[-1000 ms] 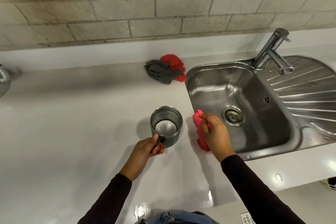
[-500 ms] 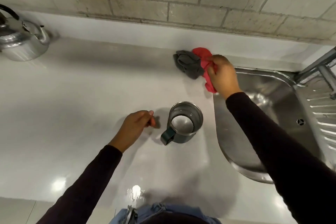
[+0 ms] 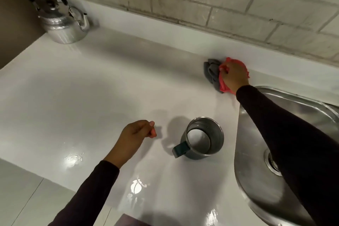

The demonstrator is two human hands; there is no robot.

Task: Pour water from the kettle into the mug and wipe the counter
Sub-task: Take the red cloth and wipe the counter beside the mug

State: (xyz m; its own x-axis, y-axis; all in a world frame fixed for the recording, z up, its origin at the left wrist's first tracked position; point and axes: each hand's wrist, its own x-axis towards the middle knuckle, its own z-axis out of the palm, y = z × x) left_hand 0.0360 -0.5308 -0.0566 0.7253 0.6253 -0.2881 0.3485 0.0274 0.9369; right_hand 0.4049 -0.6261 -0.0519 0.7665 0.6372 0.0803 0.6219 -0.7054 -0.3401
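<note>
A steel mug [image 3: 201,138] with a dark green handle stands upright on the white counter [image 3: 82,97], beside the sink. My left hand [image 3: 136,135] hovers just left of the mug with loosely curled fingers and holds nothing. My right hand [image 3: 233,76] rests at the back of the counter, gripping a red cloth [image 3: 222,84] pressed against a grey cloth [image 3: 211,73]. A shiny metal kettle [image 3: 63,20] with a black handle sits at the far left corner, well away from both hands.
A stainless steel sink [image 3: 256,161] fills the right side, its drain partly hidden by my right sleeve. A tiled wall [image 3: 201,2] runs behind the counter. Small wet patches [image 3: 73,158] glisten near the counter's front edge.
My left hand has let go of the mug handle and pulled back to the left. My right hand carried the red cloth from beside the mug to the cloth pile at the back.
</note>
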